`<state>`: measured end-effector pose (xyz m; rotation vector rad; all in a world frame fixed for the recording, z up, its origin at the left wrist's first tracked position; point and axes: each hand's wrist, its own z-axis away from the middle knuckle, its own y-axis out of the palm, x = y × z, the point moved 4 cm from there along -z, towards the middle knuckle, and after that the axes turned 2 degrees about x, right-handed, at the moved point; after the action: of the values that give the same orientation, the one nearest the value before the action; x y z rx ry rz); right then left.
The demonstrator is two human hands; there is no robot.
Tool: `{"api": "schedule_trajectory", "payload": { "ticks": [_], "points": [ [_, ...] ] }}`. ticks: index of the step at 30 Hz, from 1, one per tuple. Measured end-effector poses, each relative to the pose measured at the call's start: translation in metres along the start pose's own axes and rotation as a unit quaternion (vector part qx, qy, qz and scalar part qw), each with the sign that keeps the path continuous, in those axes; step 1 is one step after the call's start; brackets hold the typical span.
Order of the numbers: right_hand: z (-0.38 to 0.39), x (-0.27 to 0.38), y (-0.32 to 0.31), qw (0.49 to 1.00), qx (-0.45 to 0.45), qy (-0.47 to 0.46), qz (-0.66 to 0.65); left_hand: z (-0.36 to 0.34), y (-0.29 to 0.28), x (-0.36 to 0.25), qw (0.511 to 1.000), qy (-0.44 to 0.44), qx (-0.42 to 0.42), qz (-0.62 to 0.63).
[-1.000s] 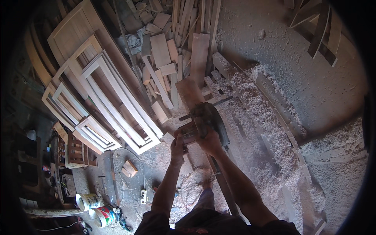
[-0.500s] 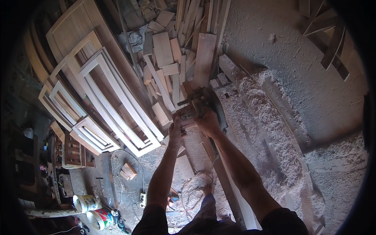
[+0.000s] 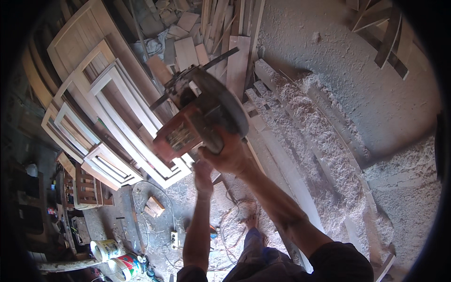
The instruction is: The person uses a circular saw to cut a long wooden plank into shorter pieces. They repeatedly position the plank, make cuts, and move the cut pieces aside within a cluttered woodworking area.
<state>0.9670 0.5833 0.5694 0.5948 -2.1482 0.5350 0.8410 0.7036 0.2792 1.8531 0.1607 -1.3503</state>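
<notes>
A circular saw [image 3: 181, 134] with a reddish motor body, a dark rounded blade guard [image 3: 228, 105] and a long dark bar across its front is held up off the work. My right hand [image 3: 230, 152] is wrapped round its rear handle. Just below the motor body is my left hand [image 3: 203, 175], blurred, with its fingers partly hidden beside the saw; whether it touches the saw I cannot tell. Long boards [image 3: 282, 164] run along the right, under and beside my right forearm.
Pale wooden door and window frames [image 3: 108, 108] lean in a stack at the left. Offcuts [image 3: 187, 50] pile up at the far side. Shavings [image 3: 305, 113] cover the boards and floor at right. Cables and a white power socket [image 3: 174, 239] lie near my foot; buckets [image 3: 105, 249] stand lower left.
The circular saw has come up and toward me, now larger in view and turned. My right hand kept its grip, while my left hand moved from the saw's side to below its body.
</notes>
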Motion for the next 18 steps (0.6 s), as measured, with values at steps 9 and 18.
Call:
{"api": "schedule_trajectory", "payload": {
  "ticks": [9,18],
  "points": [
    [0.144,0.054,0.052,0.982,0.15,0.084,-0.08,0.359,-0.039,0.052,0.911,-0.312,0.039,-0.267],
    [0.29,-0.006,0.126,0.883,0.356,0.301,-0.061,0.664,-0.112,-0.004,0.814,-0.432,-0.038,-0.386]
  ]
}}
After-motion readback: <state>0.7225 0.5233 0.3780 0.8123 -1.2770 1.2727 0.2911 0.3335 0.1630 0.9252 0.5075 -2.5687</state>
